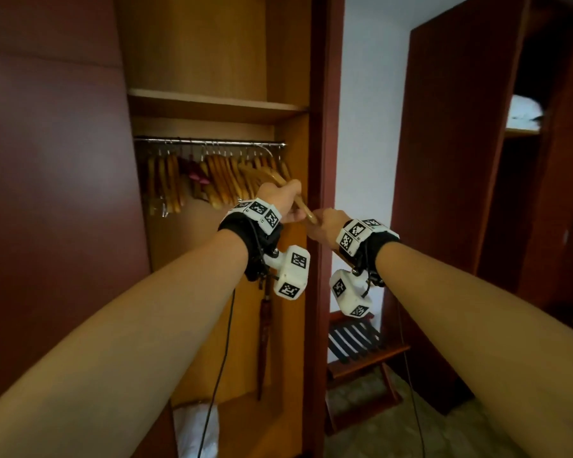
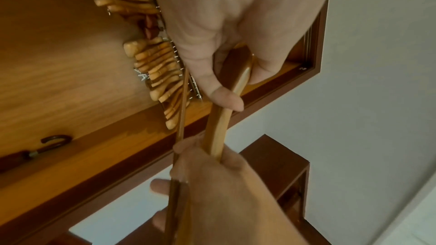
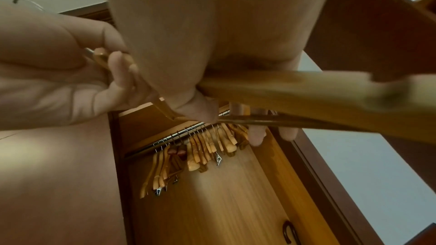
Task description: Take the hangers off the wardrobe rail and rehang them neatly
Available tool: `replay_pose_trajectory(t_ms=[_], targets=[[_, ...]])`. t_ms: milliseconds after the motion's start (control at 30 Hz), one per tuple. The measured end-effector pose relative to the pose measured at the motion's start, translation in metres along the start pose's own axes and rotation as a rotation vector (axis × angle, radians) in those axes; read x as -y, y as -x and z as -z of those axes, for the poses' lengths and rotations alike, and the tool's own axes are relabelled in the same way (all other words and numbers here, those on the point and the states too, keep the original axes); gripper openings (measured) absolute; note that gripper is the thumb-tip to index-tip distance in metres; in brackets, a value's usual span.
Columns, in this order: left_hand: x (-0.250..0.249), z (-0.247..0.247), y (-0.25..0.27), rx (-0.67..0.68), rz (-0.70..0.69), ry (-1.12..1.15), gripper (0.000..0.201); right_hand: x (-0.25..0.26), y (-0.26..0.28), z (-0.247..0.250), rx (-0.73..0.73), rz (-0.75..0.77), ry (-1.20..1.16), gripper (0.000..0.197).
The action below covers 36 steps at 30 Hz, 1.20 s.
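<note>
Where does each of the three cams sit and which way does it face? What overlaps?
Head: worn on the head, facing forward and down into the open wardrobe at the rail of hanging hangers; both forearms, left hand and right hand show.
Left wrist: under the left wrist, looking along the palm; left-hand fingers grip the held hanger, the right hand below.
Right wrist: under the right wrist, looking along the palm toward the rail; both hands show.
Shared: all three see the held hanger and the hanging hangers.
</note>
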<state>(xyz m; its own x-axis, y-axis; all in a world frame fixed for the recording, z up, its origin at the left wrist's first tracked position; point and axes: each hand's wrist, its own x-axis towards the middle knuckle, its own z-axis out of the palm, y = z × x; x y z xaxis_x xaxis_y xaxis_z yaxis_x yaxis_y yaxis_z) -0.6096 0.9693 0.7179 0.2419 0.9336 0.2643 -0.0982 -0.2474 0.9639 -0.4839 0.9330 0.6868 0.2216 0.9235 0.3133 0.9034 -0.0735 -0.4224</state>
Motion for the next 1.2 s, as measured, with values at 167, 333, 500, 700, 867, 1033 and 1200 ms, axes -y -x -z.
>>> replay_pose_trajectory(t_ms=[167, 333, 500, 700, 867, 1033, 1200], targets=[[-0.004, 0.010, -0.044, -0.109, -0.039, 0.007, 0.016, -0.020, -0.048, -0.017, 0.154, -0.018, -0.251, 0.025], [-0.008, 0.015, -0.081, -0.191, -0.053, -0.053, 0.024, -0.018, -0.090, -0.019, 0.112, 0.106, -0.317, 0.044], [-0.009, 0.028, -0.100, -0.221, -0.090, -0.233, 0.038, -0.004, -0.129, -0.034, 0.165, 0.119, -0.478, 0.047], [-0.008, 0.051, -0.116, -0.296, -0.068, -0.396, 0.030, 0.012, -0.154, -0.046, 0.257, 0.133, -0.716, 0.040], [0.006, 0.076, -0.130, -0.357, -0.005, -0.472, 0.021, 0.030, -0.173, -0.057, 0.310, 0.156, -0.823, 0.025], [0.018, 0.102, -0.146, -0.388, 0.057, -0.493, 0.031, 0.050, -0.199, -0.074, 0.278, 0.112, -0.892, 0.022], [0.023, 0.127, -0.173, -0.397, 0.053, -0.491, 0.032, 0.067, -0.229, -0.088, 0.244, 0.073, -0.897, 0.021]])
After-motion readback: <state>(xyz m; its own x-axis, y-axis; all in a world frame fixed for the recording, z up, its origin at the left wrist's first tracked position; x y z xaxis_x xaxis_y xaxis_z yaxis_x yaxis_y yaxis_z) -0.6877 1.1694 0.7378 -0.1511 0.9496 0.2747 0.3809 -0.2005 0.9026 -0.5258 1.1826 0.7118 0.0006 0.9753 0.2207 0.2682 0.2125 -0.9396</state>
